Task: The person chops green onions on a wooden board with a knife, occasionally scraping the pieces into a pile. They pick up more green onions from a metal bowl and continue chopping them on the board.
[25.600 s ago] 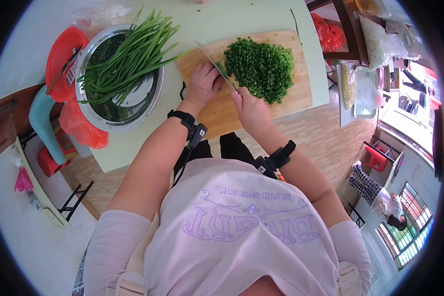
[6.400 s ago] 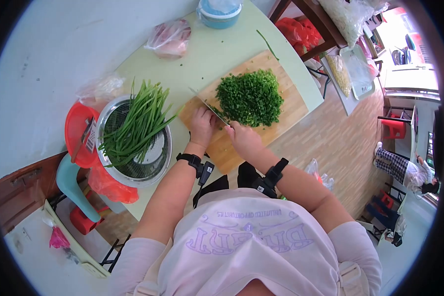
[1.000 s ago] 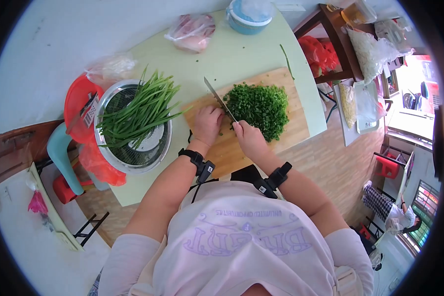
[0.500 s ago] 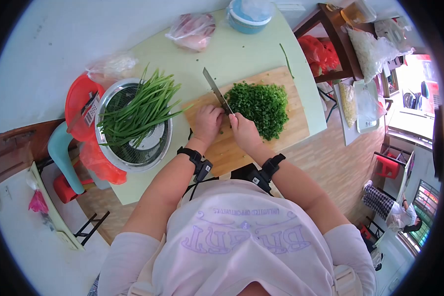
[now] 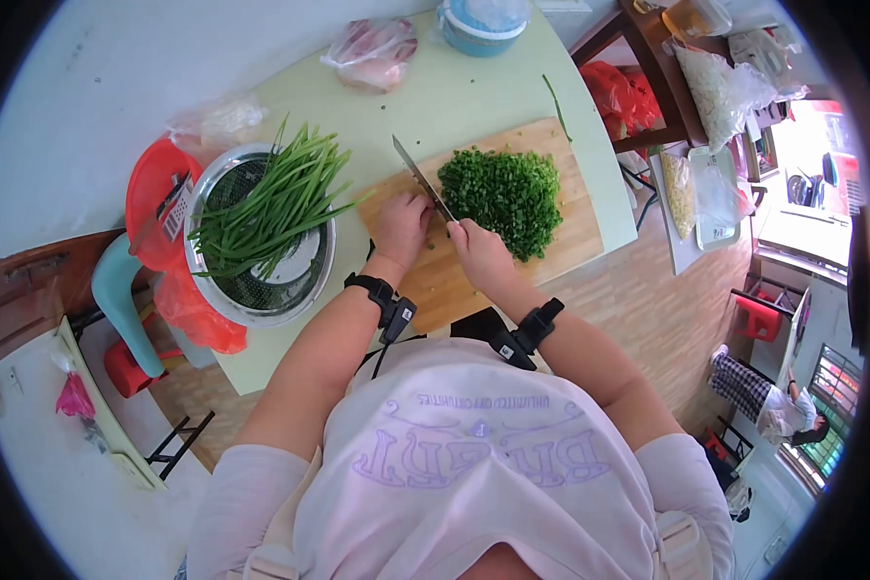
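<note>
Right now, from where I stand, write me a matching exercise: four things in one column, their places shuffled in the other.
Things
1. Knife
2. Chopped greens
3. Bundle of long greens
4. Blue tub

Places
A. Lying in the metal basin
B. Held in the right hand
C. At the far side of the table
D. Piled on the wooden board

Right pairs: 1-B, 2-D, 3-A, 4-C

Rm btwn blue tub (image 5: pixel 480 39) & board (image 5: pixel 454 287)
</note>
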The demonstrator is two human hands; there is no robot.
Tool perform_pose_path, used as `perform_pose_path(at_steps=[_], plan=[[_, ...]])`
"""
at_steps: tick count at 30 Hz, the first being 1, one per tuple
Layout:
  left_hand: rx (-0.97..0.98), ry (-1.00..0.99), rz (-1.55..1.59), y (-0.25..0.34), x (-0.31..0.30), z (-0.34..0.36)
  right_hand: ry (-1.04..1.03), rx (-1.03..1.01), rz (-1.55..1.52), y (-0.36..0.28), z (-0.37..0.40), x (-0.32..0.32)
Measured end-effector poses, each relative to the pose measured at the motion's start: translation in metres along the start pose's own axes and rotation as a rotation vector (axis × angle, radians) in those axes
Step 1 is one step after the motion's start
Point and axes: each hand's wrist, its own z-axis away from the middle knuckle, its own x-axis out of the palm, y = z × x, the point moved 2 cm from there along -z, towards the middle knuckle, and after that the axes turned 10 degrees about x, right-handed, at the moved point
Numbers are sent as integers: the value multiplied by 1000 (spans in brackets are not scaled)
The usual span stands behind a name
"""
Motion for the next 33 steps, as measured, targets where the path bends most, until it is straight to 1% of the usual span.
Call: perform_pose_path(at_steps=[3, 7, 12, 16, 20, 22, 24, 27, 28, 30, 33], plan=[[9, 9, 8, -2, 1, 2, 25, 4, 9, -2, 1, 3], [-22, -10, 25, -3, 1, 2, 20, -18, 6, 0, -6, 8], [-46, -38, 34, -4, 0, 1, 62, -27, -15, -1, -13, 16], [-13, -33, 25, -3, -3, 0, 67, -37, -11, -10, -26, 16], [-4, -30, 20, -5, -3, 2, 77, -50, -93, -7, -40, 16], [2, -18, 22, -5, -2, 2, 72, -62, -118, -5, -37, 12], [5, 0, 26, -4, -2, 2, 79, 19, -117, -1, -26, 7], [-12, 17, 44, -5, -2, 1, 33, 45, -102, 2, -16, -2], [-21, 6, 49, -5, -2, 2, 34, 44, -100, 4, -14, -1], [-33, -6, 54, -7, 0, 3, 20, -21, -64, 5, -10, 4], [-23, -11, 44, -7, 0, 3, -19, -38, -39, 3, -7, 7]])
